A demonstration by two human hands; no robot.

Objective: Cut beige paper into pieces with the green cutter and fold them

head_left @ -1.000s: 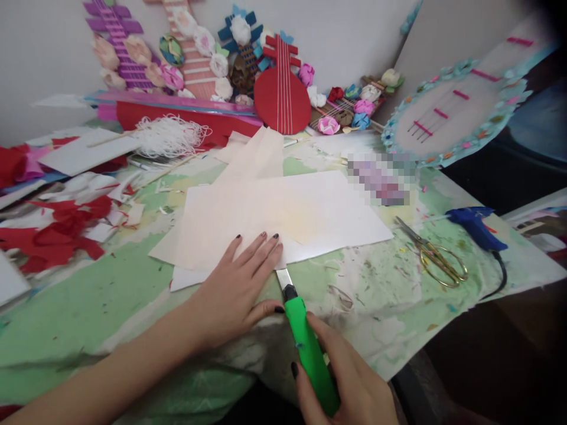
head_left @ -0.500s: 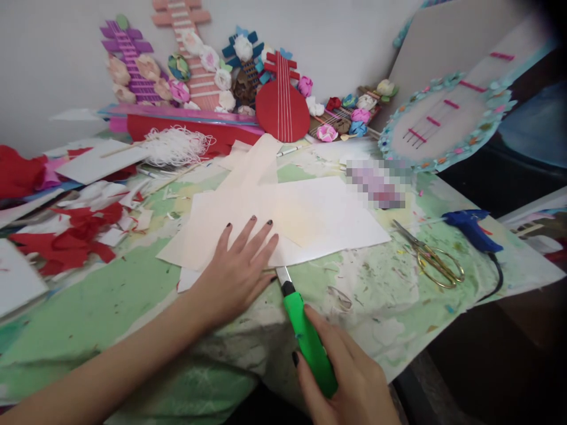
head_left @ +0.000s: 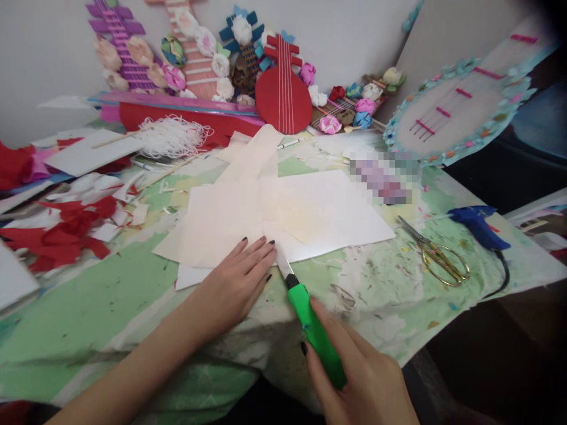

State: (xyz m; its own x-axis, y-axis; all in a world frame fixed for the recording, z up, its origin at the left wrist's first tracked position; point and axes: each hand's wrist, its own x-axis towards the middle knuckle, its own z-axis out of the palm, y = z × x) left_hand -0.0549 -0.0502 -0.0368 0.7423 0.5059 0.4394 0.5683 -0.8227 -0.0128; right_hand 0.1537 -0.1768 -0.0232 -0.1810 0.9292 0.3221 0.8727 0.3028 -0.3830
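Note:
My left hand (head_left: 237, 280) lies flat, fingers stretched out close together, on the near edge of a cream paper sheet (head_left: 221, 215). That sheet lies over a white foam-like board (head_left: 343, 212), with another cream strip (head_left: 259, 156) reaching toward the back. A green utility knife (head_left: 315, 330) is gripped in my right hand (head_left: 363, 378), thumb and fingers around its handle. Its extended blade (head_left: 284, 264) points away from me and rests at the board's near edge, right beside my left fingertips. Whether the blade is touching the board or paper is hard to see.
Gold-handled scissors (head_left: 436, 254) and a blue glue gun (head_left: 481, 224) lie at the right. Red scraps (head_left: 73, 230) and white string (head_left: 172, 137) are on the left. Along the wall stand decorated paper instruments, including a red lute (head_left: 283, 97).
My left hand has drawn back toward the near edge, its fingers closer together. The knife blade has come forward onto the near edge, showing more. The view has shifted slightly.

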